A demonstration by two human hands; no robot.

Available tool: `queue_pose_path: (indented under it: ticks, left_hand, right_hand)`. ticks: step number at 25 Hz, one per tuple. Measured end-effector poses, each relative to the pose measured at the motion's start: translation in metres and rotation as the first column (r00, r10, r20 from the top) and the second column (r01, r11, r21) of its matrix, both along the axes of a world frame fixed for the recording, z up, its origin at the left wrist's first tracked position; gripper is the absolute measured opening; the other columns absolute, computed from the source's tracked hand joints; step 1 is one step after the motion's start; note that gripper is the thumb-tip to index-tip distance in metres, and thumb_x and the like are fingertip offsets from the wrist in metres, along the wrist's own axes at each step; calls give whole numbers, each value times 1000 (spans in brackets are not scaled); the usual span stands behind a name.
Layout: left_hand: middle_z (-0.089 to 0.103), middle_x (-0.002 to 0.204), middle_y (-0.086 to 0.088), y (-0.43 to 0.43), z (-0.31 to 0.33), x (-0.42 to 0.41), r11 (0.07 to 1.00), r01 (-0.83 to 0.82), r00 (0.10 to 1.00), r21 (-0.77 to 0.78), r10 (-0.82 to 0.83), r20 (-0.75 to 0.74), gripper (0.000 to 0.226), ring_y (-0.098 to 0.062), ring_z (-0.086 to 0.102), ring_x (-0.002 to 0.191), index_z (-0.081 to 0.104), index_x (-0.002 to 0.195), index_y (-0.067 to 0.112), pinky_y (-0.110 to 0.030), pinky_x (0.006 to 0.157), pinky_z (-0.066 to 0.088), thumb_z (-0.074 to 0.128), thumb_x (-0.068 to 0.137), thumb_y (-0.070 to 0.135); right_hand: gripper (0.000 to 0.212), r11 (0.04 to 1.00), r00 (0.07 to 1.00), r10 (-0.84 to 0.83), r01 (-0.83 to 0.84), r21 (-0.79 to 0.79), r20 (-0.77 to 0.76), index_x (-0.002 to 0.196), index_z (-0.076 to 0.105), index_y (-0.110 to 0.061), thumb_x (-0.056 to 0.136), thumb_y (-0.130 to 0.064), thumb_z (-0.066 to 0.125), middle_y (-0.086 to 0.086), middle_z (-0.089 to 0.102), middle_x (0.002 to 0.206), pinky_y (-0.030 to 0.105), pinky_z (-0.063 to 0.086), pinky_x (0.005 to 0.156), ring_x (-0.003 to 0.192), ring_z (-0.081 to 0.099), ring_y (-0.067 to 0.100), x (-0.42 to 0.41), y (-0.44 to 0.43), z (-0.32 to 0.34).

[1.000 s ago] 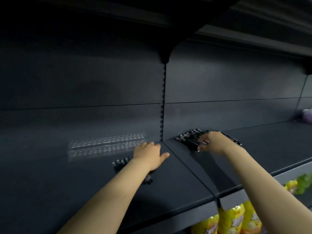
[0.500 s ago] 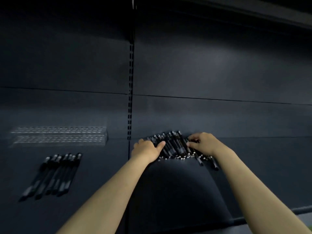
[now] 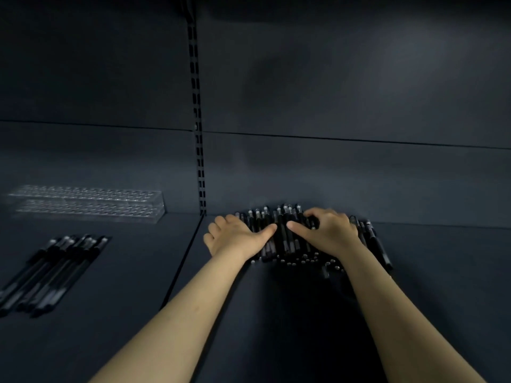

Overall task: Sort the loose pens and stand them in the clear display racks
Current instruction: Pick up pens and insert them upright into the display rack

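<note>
Since half a second ago the two hands have closed in over the heap: then they sat at its left and right edges, and now their thumbs point at each other across its middle, with only a few barrels between them. The heap of black plastic pens [image 3: 283, 239] lies as it did on the right-hand panel of the matte, dark grey metal shelf [image 3: 276, 313], tight against the back wall.

The left hand [image 3: 237, 236] rests on the heap's left side. Its thumb is stretched flat over the barrels and its fingers are bent down at the edge, and I cannot tell whether they grip anything. The right hand [image 3: 329, 233] has its fingers hooked over the far ends of several pens and its thumb laid across them. More pens fan out past its wrist to the right, and small pale round pen ends show along the heap's near edge.

On the left panel nothing has shifted. The two clear, ridged plastic display racks [image 3: 88, 203] lie long and flat by the back wall. In front of them is a neat row of slim black pens [image 3: 52, 272], side by side. A slotted metal upright [image 3: 197, 120] runs up the wall between the panels.
</note>
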State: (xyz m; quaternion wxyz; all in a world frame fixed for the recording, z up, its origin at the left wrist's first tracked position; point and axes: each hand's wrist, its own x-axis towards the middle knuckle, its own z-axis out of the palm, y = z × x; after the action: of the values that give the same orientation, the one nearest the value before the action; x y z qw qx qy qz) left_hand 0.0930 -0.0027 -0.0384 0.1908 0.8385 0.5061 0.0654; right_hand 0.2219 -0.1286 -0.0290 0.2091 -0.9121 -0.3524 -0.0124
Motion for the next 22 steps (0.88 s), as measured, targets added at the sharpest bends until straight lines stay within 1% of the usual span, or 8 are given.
queue_pose_path:
  ticks: [7,10,12,15,16,18,20,22]
  left_hand:
    - [27,154,-9,6,2,1,998,-33,999,-59,33,-1,102,-31,23,142,22,151,12,-41,111,24,47,78,79]
    - [30,153,-7,11,6,-3,997,-14,1000,-74,14,9,90,-29,25,142,28,148,14,-40,110,27,52,82,71]
    - [38,150,-6,16,7,-6,996,5,1000,-90,-4,14,83,-29,32,138,36,144,14,-39,108,33,55,83,68]
    - [60,122,-6,25,8,-11,987,23,996,-161,-9,89,59,-28,54,116,54,117,15,-37,97,47,64,81,62]
    - [62,106,-4,28,9,-12,982,38,992,-186,-14,126,50,-26,58,106,54,104,14,-36,93,50,66,82,57]
    - [52,81,1,27,14,-16,980,60,985,-189,-27,171,40,-22,56,91,48,89,15,-30,84,49,68,85,49]
    - [47,75,2,24,19,-19,983,72,984,-166,-43,172,37,-21,53,85,47,88,14,-29,78,46,67,87,45]
    - [53,79,-1,21,21,-20,988,85,989,-130,-68,128,35,-21,55,84,51,94,11,-29,77,47,66,88,43]
  right_hand:
    - [94,998,1000,0,-2,-61,-25,144,35,-26,71,-85,43,7,37,149,49,17,114,142,23,30,-14,3,2]
    - [106,995,998,-3,-3,-101,-57,149,24,-25,66,-88,42,8,25,156,51,8,116,146,8,32,-20,6,0]
    - [106,995,997,-9,1,-104,-78,150,22,-26,66,-89,42,6,22,157,50,6,117,147,4,32,-20,6,0]
    - [105,993,996,-14,4,-115,-87,149,22,-27,67,-88,43,4,21,158,49,6,117,147,4,30,-18,3,0]
    - [104,993,996,-15,4,-121,-89,149,22,-28,67,-88,43,4,20,158,49,6,118,147,4,30,-18,3,0]
    - [103,993,996,-15,4,-122,-89,149,22,-28,67,-87,44,3,20,158,49,6,118,147,4,30,-18,4,0]
    - [102,993,995,-19,8,-115,-94,148,24,-29,67,-87,45,3,21,157,48,7,118,147,5,29,-18,4,0]
    - [100,995,995,-25,15,-101,-93,148,25,-29,68,-86,45,3,23,157,48,7,118,147,5,29,-17,5,0]
